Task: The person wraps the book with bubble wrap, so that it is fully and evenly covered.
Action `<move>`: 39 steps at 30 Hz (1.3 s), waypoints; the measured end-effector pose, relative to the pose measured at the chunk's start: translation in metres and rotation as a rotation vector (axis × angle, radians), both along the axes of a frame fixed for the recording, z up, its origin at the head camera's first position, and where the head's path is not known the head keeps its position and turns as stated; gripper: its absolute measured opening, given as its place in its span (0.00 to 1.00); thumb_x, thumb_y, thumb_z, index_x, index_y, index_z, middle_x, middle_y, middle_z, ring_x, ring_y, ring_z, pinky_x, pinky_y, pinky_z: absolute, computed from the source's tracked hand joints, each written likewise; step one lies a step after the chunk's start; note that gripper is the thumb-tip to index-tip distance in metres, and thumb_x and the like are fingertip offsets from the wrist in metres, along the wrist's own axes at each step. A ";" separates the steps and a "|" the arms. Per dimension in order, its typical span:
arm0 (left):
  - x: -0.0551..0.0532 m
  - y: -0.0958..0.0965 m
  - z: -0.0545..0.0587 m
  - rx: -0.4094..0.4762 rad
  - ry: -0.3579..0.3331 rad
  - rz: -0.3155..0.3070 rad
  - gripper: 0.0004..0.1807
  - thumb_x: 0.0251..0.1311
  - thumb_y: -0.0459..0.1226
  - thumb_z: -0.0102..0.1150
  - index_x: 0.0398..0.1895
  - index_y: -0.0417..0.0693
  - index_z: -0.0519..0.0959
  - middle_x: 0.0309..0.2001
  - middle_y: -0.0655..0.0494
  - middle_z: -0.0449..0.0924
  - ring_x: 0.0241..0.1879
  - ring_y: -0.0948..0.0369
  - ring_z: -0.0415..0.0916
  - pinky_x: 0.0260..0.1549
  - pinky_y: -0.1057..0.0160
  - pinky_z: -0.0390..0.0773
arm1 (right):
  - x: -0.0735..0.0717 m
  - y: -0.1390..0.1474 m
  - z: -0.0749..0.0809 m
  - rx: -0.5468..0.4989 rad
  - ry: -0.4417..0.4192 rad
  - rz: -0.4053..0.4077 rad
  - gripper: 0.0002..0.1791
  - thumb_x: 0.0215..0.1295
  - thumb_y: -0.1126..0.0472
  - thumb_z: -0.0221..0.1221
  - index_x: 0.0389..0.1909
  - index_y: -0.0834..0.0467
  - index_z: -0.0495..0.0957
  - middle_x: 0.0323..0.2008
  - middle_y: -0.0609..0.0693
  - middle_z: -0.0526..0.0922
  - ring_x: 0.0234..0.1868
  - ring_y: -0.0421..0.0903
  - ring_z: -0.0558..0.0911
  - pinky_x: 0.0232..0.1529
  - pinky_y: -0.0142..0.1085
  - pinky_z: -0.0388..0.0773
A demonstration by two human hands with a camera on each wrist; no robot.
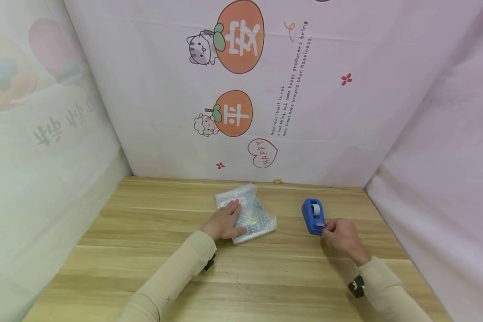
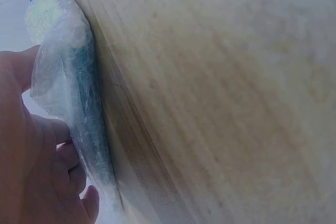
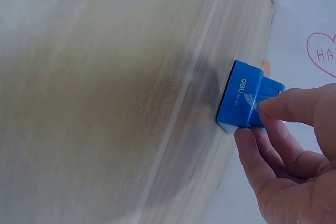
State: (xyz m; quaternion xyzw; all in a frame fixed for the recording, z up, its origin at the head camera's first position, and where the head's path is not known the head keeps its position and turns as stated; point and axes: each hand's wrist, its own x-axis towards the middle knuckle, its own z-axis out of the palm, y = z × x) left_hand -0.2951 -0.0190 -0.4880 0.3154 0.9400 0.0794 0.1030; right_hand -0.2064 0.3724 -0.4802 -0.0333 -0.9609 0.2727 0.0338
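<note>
A flat package in bubble wrap point(image 1: 254, 215) lies on the table, with something bluish showing through the plastic. My left hand point(image 1: 223, 221) rests on its left side, fingers spread across the wrap. In the left wrist view the thumb and fingers lie along the package's clear wrapping point(image 2: 86, 87). To the right stands a blue tape dispenser point(image 1: 309, 219) with a roll of tape point(image 1: 315, 210) in it. At its near end, my right hand point(image 1: 342, 235) pinches the loose end of clear tape point(image 3: 253, 101) between thumb and forefinger, the other fingers beside the dispenser's body.
The wooden table point(image 1: 241, 277) runs back to a printed cloth wall point(image 1: 322, 134). Plain cloth walls rise at the left and right sides. A dark wrist device point(image 1: 356, 286) sits by the right cuff.
</note>
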 end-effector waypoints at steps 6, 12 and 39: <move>0.000 0.000 0.000 0.007 -0.008 0.006 0.49 0.77 0.62 0.48 0.85 0.38 0.50 0.87 0.43 0.43 0.87 0.48 0.43 0.84 0.45 0.54 | -0.001 0.000 -0.002 -0.011 0.005 -0.018 0.09 0.62 0.69 0.62 0.23 0.64 0.86 0.51 0.72 0.87 0.44 0.56 0.85 0.25 0.31 0.74; 0.001 0.000 0.000 0.012 -0.007 0.007 0.49 0.77 0.62 0.48 0.85 0.38 0.50 0.87 0.43 0.44 0.87 0.48 0.44 0.84 0.45 0.54 | 0.000 0.006 0.001 0.019 0.054 0.054 0.08 0.59 0.69 0.66 0.21 0.63 0.86 0.48 0.70 0.89 0.51 0.62 0.87 0.35 0.33 0.77; -0.002 -0.002 -0.001 0.003 -0.005 0.002 0.50 0.76 0.63 0.47 0.86 0.39 0.49 0.87 0.44 0.42 0.87 0.49 0.42 0.84 0.46 0.53 | -0.024 -0.051 0.049 -0.197 -0.191 0.385 0.10 0.78 0.63 0.59 0.41 0.68 0.83 0.30 0.57 0.84 0.28 0.42 0.78 0.26 0.29 0.76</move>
